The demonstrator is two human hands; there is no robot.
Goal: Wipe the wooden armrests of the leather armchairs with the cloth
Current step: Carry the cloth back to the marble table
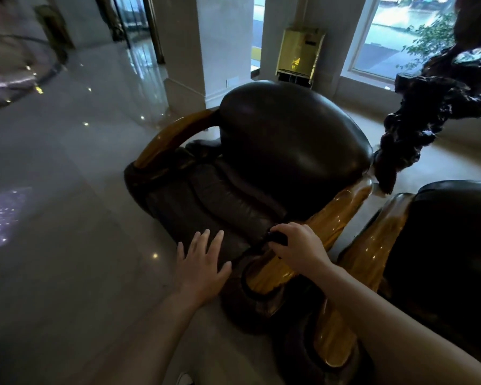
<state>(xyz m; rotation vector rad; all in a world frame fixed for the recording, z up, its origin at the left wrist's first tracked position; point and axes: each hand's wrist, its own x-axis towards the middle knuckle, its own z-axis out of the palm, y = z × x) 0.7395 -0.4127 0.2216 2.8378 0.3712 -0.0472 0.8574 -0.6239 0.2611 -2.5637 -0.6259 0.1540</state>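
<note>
right hand (297, 247) squeezes dark cloth (278, 238) to rub near armrest (278, 273), 5 o'clock | left hand (203, 262) open flat, empty, steadies on seat (206, 195)

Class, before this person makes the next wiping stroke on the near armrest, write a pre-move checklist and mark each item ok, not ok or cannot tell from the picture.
1. Cloth in hand: ok. The right hand is closed on a dark cloth.
2. Cloth on wood: ok. It sits at the inner edge of the near wooden armrest, beside the seat cushion.
3. Left hand clear of the stroke: ok. The left hand is open with spread fingers near the seat's front.
4. Armrest free of objects: ok.
5. Cloth clean or damp: cannot tell.
6. Far armrest already wiped: cannot tell.
</note>
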